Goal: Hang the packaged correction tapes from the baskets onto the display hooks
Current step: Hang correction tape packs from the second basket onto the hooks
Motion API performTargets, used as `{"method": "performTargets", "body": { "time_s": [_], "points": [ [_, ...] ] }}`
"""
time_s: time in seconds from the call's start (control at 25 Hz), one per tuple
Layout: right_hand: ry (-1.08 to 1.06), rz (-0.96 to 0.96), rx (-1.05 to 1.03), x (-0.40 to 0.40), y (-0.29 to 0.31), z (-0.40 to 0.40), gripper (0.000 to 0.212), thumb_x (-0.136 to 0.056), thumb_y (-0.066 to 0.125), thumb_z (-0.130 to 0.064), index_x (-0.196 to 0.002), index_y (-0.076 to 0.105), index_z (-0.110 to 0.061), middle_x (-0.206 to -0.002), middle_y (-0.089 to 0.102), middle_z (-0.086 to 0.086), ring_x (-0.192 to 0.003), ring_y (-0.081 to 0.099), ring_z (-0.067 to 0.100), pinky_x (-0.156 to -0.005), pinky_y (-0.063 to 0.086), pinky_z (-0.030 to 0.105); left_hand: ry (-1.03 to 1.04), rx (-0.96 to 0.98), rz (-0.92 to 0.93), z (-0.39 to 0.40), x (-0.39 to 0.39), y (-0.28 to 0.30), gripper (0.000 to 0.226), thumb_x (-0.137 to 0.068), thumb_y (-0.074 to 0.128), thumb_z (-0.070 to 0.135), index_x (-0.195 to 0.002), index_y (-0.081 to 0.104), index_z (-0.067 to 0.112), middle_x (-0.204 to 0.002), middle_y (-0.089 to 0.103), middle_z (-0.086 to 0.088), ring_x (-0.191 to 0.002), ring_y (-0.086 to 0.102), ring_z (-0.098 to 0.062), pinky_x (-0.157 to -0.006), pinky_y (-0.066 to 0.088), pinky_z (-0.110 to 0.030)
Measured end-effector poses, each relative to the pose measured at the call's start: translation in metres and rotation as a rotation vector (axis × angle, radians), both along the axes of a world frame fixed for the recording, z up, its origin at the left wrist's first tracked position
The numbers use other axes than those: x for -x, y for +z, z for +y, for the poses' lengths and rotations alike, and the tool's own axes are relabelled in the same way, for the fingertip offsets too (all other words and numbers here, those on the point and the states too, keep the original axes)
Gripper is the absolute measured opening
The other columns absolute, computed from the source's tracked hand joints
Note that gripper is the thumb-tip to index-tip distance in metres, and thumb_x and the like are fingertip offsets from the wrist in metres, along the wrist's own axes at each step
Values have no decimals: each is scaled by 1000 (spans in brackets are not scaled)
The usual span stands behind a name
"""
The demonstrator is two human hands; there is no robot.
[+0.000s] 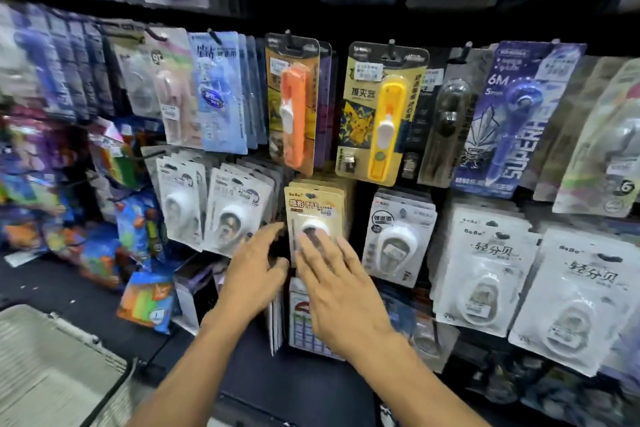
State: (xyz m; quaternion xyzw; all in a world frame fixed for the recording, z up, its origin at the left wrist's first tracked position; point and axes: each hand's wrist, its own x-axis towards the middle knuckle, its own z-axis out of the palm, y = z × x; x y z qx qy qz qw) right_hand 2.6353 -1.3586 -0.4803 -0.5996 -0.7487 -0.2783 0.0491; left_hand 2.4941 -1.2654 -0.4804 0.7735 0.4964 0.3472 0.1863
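A stack of beige-carded correction tape packs (313, 204) hangs on a hook at the middle of the black display wall. My right hand (337, 282) lies flat against the lower front of that stack, fingers spread. My left hand (256, 267) is at the stack's left edge, fingers apart, thumb near the card's side; it holds nothing that I can see. A grey plastic basket (52, 367) sits at the bottom left, and its visible inside shows no packs.
White-carded tape packs hang left (235, 208) and right (398, 236) of the beige stack. Orange (292, 104) and yellow (379, 114) clip pushers hang above it. More white packs (568, 291) fill the right side, colourful packets (138, 229) the left.
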Motion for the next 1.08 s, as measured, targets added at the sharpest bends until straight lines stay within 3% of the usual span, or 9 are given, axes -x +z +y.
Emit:
{"method": "performTargets", "body": {
  "time_s": [0.16, 0.24, 0.32, 0.4, 0.56, 0.72, 0.88, 1.0, 1.08],
  "points": [
    [-36, -28, 65, 5, -5, 28, 77, -101, 37, -23, -157, -14, -9, -163, -30, 7, -138, -47, 29, -109, -34, 49, 372, -280, -449, 36, 31, 17, 21, -82, 61, 0, -98, 63, 14, -102, 61, -8, -97, 58, -33, -79, 44, -37],
    [-54, -33, 79, 6, -11, 32, 79, -101, 38, -25, -152, -21, -9, -155, -41, 8, -137, -50, 29, -108, -36, 50, 513, -183, -471, 57, 48, 17, 33, -87, 56, 5, -119, 58, 12, -130, 55, -15, -121, 49, -35, -91, 39, -40],
    [-68, -40, 70, 4, -15, 35, 82, -101, 39, -29, -150, -22, -8, -153, -44, 8, -137, -50, 29, -107, -37, 50, 427, 57, -414, 71, 60, 6, 60, -96, 49, 9, -154, 36, 20, -168, 20, -7, -152, 21, -27, -118, 24, -43],
    [-76, -65, 76, 0, -15, 38, 86, -100, 42, -34, -153, -21, -7, -155, -43, 8, -138, -49, 28, -108, -36, 50, 321, 148, -396, 76, 66, 1, 68, -100, 47, 12, -161, 22, 28, -172, -4, 3, -157, 4, -19, -124, 12, -41],
    [-39, -26, 89, -4, -4, 26, 83, -101, 41, -33, -157, -16, -10, -161, -34, 5, -140, -45, 26, -113, -31, 45, 396, -18, -200, 61, 67, -1, 65, -98, 55, 20, -158, 30, 21, -171, 8, -3, -156, 13, -27, -124, 19, -50],
    [-96, 40, 37, -25, -8, -26, 79, -96, 52, -32, -160, 12, -11, -165, -13, 7, -152, -15, 29, -125, -13, 48, 158, 20, -42, 31, 44, -6, 74, -101, 58, 29, -162, 16, 28, -172, 7, 1, -156, 15, -27, -123, 22, -55],
    [-289, 79, 57, -78, -6, -86, 74, -83, 67, -30, -150, 46, -8, -165, 26, 12, -152, 23, 37, -119, 13, 51, 201, 66, 39, 14, 30, 6, 93, -96, 65, 26, -163, 1, 25, -172, -2, -4, -158, 3, -25, -125, 17, -54],
    [-532, 184, -54, -122, 2, -125, 65, -85, 37, -27, -146, 54, -11, -156, 44, 16, -143, 40, 44, -115, 26, 56, 132, -179, 12, -15, 6, 15, 88, -92, 66, 16, -163, 13, 18, -171, 6, -7, -157, 8, -26, -127, 14, -49],
    [-571, 212, -45, -142, 3, -142, 72, -86, 26, -26, -157, 35, -24, -165, 28, 12, -149, 29, 44, -122, 22, 55, 14, -240, 118, -36, -15, 20, 89, -94, 64, 21, -163, 9, 20, -172, 0, -6, -158, 5, -26, -127, 9, -49]
  ]
}}
